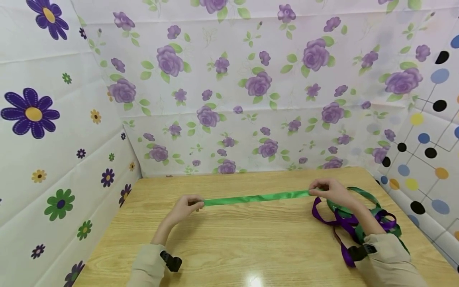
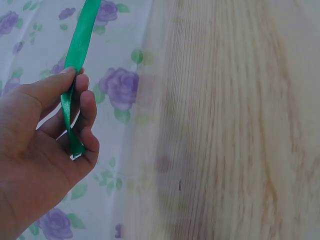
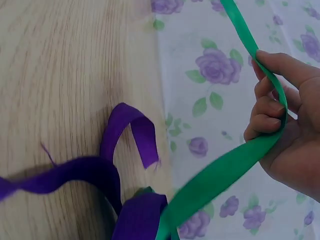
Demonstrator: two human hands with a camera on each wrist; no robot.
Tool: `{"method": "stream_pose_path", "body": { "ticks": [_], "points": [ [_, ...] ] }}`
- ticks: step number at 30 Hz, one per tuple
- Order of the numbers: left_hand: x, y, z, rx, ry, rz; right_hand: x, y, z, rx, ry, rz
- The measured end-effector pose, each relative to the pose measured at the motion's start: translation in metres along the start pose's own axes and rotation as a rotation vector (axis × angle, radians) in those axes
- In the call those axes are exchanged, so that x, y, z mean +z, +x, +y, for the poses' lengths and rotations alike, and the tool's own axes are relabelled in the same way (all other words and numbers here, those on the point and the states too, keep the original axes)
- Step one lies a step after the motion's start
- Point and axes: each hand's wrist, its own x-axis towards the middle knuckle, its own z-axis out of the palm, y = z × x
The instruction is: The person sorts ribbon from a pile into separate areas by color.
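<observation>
A green satin ribbon (image 1: 256, 198) stretches nearly straight between both hands above the table. My left hand (image 1: 185, 208) pinches it between thumb and forefinger. In the left wrist view, its short cut end (image 2: 75, 147) hangs down inside the curled fingers. My right hand (image 1: 331, 192) pinches the ribbon at the other side. From that pinch, in the right wrist view, the green ribbon (image 3: 220, 172) runs across the palm and down to the pile. Purple ribbon (image 1: 346, 225) lies tangled with more green ribbon under the right forearm.
The wooden table (image 1: 251, 239) has floral cloth (image 1: 236, 119) hanging behind it and patterned cloths at both sides. A purple ribbon end (image 3: 145, 150) arches up from the pile. Black wrist cameras sit on both sleeves (image 1: 147, 261).
</observation>
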Motion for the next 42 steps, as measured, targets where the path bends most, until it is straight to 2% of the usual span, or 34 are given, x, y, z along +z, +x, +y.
{"method": "stream_pose_path", "body": {
  "ticks": [6,9,14,17,25,35,42],
  "points": [
    [-0.010,-0.001,-0.013,-0.064,0.013,0.100,-0.010,-0.003,0.007,0.060,-0.032,0.003],
    [-0.014,-0.002,-0.017,-0.095,0.005,0.129,-0.015,-0.004,0.011,0.081,-0.061,0.016],
    [-0.017,-0.004,-0.023,-0.124,-0.015,0.136,-0.022,-0.005,0.021,0.117,-0.075,0.024],
    [-0.020,-0.004,-0.027,-0.137,0.007,0.156,-0.024,-0.003,0.028,0.142,-0.079,0.026],
    [-0.027,-0.001,-0.040,-0.231,0.051,0.288,-0.022,0.001,0.043,0.157,-0.092,0.030],
    [-0.029,0.006,-0.057,-0.361,0.103,0.501,-0.015,0.018,0.060,0.201,-0.100,0.016],
    [-0.032,0.010,-0.064,-0.414,0.116,0.578,-0.009,0.029,0.073,0.216,-0.088,0.020]
  ]
}}
